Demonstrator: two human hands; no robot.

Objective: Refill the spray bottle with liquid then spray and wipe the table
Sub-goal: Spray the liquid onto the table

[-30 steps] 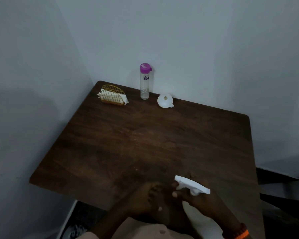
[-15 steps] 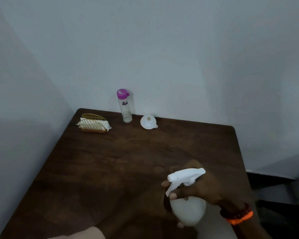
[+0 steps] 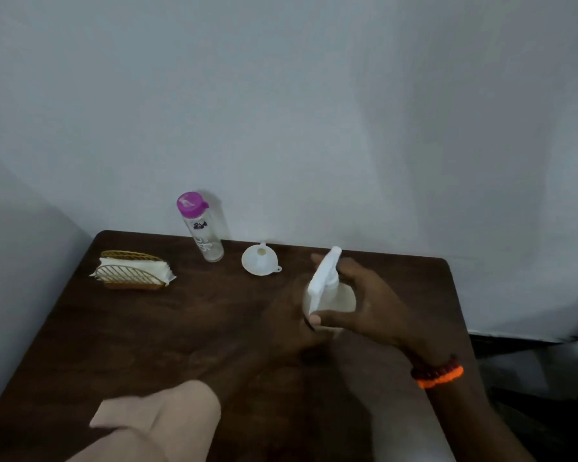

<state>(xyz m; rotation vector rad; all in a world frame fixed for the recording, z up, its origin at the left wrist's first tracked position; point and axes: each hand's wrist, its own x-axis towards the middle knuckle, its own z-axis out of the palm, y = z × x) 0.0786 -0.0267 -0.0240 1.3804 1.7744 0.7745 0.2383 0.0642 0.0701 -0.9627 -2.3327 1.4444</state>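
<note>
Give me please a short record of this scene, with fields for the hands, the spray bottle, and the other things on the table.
right hand: grips the spray bottle around its trigger head
left hand: at the bottle's base, grip unclear in the dim light
funnel: on the table, mouth up
water bottle: upright, purple cap on
napkin holder: far left, holds napkins

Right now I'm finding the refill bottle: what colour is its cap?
Purple-pink cap on the clear bottle, head view.

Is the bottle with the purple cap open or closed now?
Closed. The purple cap sits on top of the clear bottle, which stands upright at the back of the table.
</note>
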